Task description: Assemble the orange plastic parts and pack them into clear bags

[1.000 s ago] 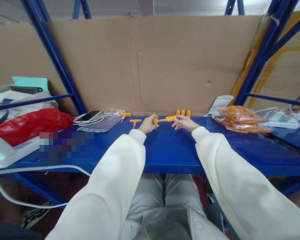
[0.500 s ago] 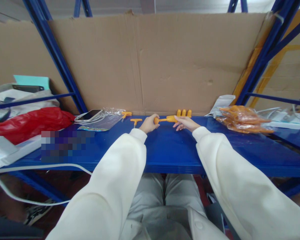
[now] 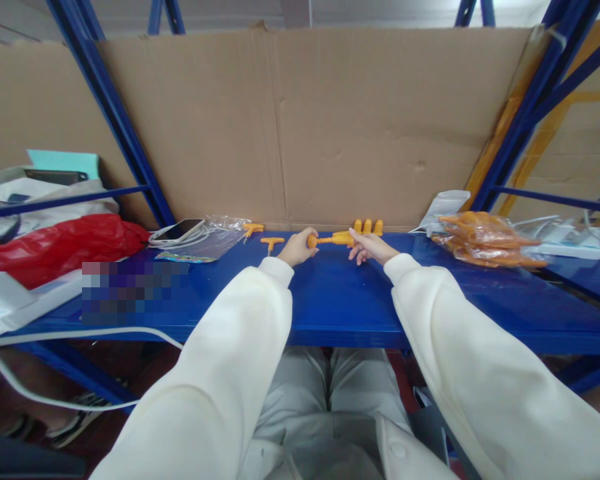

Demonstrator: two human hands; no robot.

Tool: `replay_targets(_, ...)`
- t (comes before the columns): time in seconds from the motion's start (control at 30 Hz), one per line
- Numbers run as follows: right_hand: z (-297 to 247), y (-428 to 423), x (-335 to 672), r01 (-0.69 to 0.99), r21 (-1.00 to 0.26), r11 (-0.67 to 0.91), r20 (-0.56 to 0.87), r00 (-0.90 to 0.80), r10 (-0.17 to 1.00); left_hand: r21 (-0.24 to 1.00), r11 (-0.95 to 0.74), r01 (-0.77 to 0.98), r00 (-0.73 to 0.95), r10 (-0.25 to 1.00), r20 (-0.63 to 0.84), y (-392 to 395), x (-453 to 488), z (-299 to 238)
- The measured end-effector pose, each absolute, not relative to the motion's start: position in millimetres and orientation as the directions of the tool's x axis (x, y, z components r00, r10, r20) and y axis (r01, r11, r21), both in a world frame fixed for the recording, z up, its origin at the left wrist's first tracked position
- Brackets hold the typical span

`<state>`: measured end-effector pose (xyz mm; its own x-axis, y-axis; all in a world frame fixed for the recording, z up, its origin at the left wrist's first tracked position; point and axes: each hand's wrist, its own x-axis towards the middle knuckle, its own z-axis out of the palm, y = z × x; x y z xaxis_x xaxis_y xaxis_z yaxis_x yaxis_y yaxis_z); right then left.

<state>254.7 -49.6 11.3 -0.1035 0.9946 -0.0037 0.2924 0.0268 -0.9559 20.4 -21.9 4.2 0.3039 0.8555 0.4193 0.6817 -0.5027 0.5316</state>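
My left hand (image 3: 299, 247) is closed around the round knob (image 3: 312, 241) of an orange threaded rod (image 3: 324, 240). That rod runs rightward to a thicker orange body (image 3: 341, 238), in line with it. Thumb and forefinger of my right hand (image 3: 373, 247) grip the body's right end, while its other fingers curl loosely below. Just behind my right hand stand three upright orange pieces (image 3: 368, 227). Two orange T-shaped handles with thin metal parts lie left of my left hand: a nearer T-handle (image 3: 272, 241) and a farther T-handle (image 3: 253, 229).
A cardboard sheet (image 3: 330, 127) rises behind the blue shelf (image 3: 340, 300). Bagged orange parts (image 3: 480, 237) lie at right. At left are a phone (image 3: 181, 230), cable, clear plastic bag (image 3: 223, 237) and red bag (image 3: 65, 243). Another person's foot (image 3: 75, 427) shows at lower left.
My right hand's lower fingers have shifted slightly right. My left hand stays on the knob. At lower left, the other person's feet have moved.
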Motion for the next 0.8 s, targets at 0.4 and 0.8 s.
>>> replay_targets(0.4, 7.7, -45.6, 260.5, 0.239, -0.958, 0.158, 0.126, -0.144, 0.982, 0.593, -0.542, 0.595, 0.34, 0.839, 0.426, -18.8, 17.0, 2.5)
replay_targets(0.8, 10.7, -49.9, 254.2, 0.344, -0.931, 0.117, 0.114, -0.03, 0.993, 0.551, -0.513, 0.658, 0.302, 0.85, 0.431, -19.4, 18.7, 2.9)
